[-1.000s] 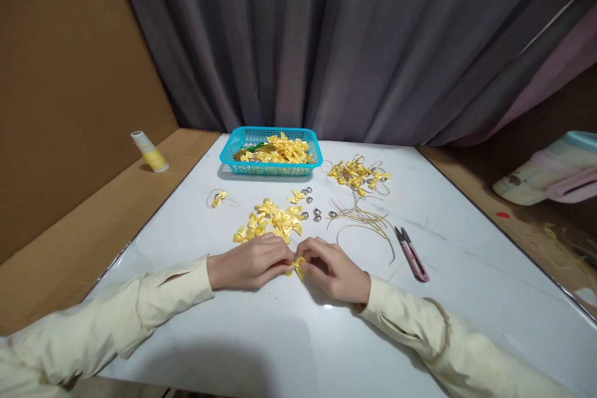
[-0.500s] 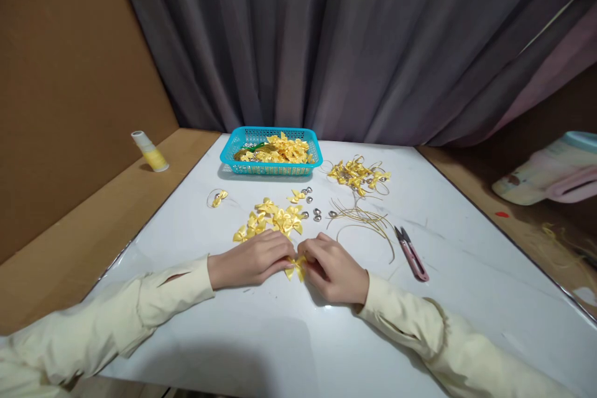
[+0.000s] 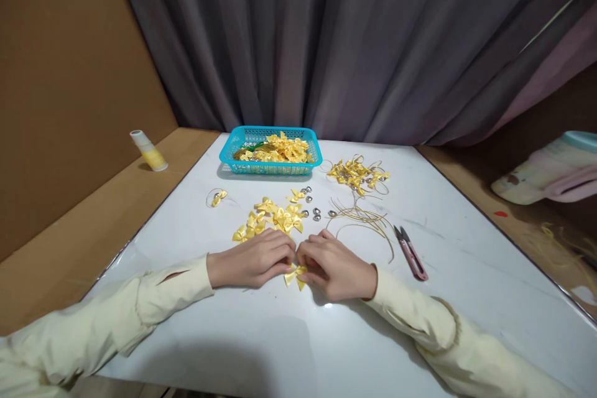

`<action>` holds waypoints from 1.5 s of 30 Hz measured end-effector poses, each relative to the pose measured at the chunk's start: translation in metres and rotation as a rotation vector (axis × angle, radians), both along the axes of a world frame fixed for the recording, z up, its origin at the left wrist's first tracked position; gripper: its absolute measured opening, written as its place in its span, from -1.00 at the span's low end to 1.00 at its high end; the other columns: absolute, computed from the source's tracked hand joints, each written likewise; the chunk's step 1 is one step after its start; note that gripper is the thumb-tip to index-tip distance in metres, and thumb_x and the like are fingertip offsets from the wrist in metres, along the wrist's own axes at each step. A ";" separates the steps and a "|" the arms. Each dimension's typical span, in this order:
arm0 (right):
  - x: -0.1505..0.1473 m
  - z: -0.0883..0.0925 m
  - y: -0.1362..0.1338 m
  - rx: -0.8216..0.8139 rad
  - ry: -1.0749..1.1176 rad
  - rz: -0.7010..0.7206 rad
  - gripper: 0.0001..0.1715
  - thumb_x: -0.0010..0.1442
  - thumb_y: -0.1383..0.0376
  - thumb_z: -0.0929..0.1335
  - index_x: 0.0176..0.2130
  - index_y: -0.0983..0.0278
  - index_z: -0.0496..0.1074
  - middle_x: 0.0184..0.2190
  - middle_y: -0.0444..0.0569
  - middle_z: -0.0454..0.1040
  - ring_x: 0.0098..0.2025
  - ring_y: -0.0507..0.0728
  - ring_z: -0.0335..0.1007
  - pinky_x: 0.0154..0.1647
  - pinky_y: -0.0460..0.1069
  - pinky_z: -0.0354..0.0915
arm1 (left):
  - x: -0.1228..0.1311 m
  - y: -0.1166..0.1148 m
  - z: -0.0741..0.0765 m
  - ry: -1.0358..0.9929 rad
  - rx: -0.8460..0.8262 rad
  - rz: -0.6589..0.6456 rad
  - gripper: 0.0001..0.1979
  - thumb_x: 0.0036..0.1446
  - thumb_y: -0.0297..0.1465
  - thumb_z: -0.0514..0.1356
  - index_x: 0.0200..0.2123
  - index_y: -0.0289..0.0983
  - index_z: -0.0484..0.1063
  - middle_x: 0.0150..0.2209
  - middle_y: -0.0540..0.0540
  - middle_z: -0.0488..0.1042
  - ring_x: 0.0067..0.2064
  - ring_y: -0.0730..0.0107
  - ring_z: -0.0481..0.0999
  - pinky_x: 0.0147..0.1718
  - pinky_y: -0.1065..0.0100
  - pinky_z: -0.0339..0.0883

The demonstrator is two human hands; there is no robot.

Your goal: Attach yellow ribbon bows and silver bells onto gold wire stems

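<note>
A yellow ribbon bow is pinched between my two hands near the middle of the table. My left hand grips its left side, and my right hand closes on its right side. Just beyond my fingers lies a loose pile of yellow bows. Several silver bells or beads sit right of that pile. Gold cords spread out past my right hand, and pink-handled thread snips rest to their right. My fingertips partly hide the bow.
A blue plastic basket of yellow bows stands at the back. Corded bows are heaped to its right; one corded bow lies at left. A white-and-yellow tube stands on the left ledge, a pastel container at right.
My right hand has shifted slightly, its wrist moving a little to the right. The bow between my fingers has dropped slightly toward me. Both hands keep their hold.
</note>
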State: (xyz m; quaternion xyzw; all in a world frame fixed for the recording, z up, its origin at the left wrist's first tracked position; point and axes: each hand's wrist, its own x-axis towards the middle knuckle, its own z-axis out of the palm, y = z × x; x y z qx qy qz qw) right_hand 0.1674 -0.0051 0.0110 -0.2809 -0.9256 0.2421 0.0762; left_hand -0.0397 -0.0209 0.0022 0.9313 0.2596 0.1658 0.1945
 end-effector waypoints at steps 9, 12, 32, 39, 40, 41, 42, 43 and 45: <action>0.000 -0.005 0.002 -0.081 0.168 0.045 -0.86 0.05 0.46 0.25 -0.47 0.30 0.15 -0.53 -0.17 0.28 -0.45 0.00 0.19 -0.30 -0.05 0.01 | -0.002 0.000 0.006 -0.064 -0.138 -0.025 -0.93 0.24 -0.38 0.04 -0.25 -0.27 0.23 -0.12 -0.14 0.33 -0.10 0.31 0.28 -0.06 0.26 0.14; 0.000 -0.006 0.003 -0.100 0.238 0.056 -0.87 0.11 0.44 0.24 -0.46 0.29 0.17 -0.51 -0.16 0.31 -0.42 0.01 0.22 -0.30 -0.05 0.04 | -0.003 0.001 0.005 -0.065 -0.144 -0.016 -0.90 0.23 -0.36 0.06 -0.31 -0.28 0.23 -0.19 -0.12 0.34 -0.16 0.34 0.28 -0.10 0.28 0.15; 0.003 0.005 0.005 -0.168 0.225 -0.013 -0.88 0.14 0.35 0.28 -0.44 0.31 0.31 -0.52 -0.14 0.35 -0.46 0.00 0.21 -0.31 -0.08 0.14 | -0.004 0.003 0.002 -0.127 -0.203 -0.011 -0.87 0.25 -0.35 0.04 -0.31 -0.28 0.28 -0.34 -0.06 0.35 -0.26 0.39 0.30 -0.19 0.36 0.17; 0.003 0.007 0.006 -0.345 0.275 -0.106 -0.83 0.08 0.32 0.32 -0.52 0.32 0.32 -0.63 -0.19 0.28 -0.54 -0.04 0.12 -0.44 -0.13 0.11 | -0.003 0.004 0.003 -0.146 -0.205 -0.011 -0.83 0.28 -0.38 -0.03 -0.34 -0.29 0.27 -0.37 -0.06 0.32 -0.29 0.41 0.29 -0.22 0.37 0.17; 0.003 0.007 0.006 -0.403 0.291 -0.131 -0.82 0.06 0.32 0.33 -0.54 0.32 0.32 -0.64 -0.20 0.26 -0.55 -0.04 0.11 -0.46 -0.13 0.10 | -0.003 0.005 0.003 -0.153 -0.208 -0.014 -0.83 0.28 -0.38 -0.03 -0.34 -0.29 0.27 -0.38 -0.06 0.32 -0.30 0.41 0.29 -0.22 0.37 0.17; 0.003 0.006 0.006 -0.462 0.308 -0.155 -0.81 0.05 0.31 0.33 -0.55 0.32 0.31 -0.65 -0.20 0.26 -0.55 -0.05 0.11 -0.47 -0.14 0.10 | -0.003 0.005 0.003 -0.165 -0.214 -0.018 -0.82 0.28 -0.38 -0.04 -0.35 -0.30 0.27 -0.39 -0.06 0.32 -0.30 0.41 0.28 -0.22 0.38 0.17; 0.003 0.006 0.006 -0.525 0.326 -0.174 -0.80 0.04 0.30 0.34 -0.56 0.32 0.31 -0.65 -0.20 0.28 -0.55 -0.05 0.12 -0.48 -0.14 0.10 | -0.003 0.005 0.003 -0.182 -0.224 -0.021 -0.81 0.28 -0.38 -0.04 -0.35 -0.30 0.27 -0.39 -0.06 0.32 -0.31 0.42 0.28 -0.23 0.38 0.17; 0.004 0.006 0.006 -0.589 0.346 -0.190 -0.79 0.03 0.28 0.35 -0.56 0.32 0.30 -0.64 -0.19 0.30 -0.55 -0.04 0.14 -0.47 -0.13 0.11 | -0.004 0.006 0.002 -0.202 -0.239 -0.024 -0.80 0.28 -0.37 -0.04 -0.36 -0.30 0.28 -0.40 -0.06 0.32 -0.32 0.42 0.29 -0.23 0.38 0.18; 0.005 0.005 0.006 -0.714 0.391 -0.209 -0.76 0.02 0.24 0.36 -0.55 0.33 0.30 -0.62 -0.15 0.35 -0.53 -0.03 0.20 -0.46 -0.12 0.14 | -0.004 0.006 0.002 -0.236 -0.279 -0.022 -0.78 0.28 -0.35 -0.03 -0.37 -0.30 0.29 -0.40 -0.06 0.33 -0.32 0.43 0.29 -0.25 0.39 0.19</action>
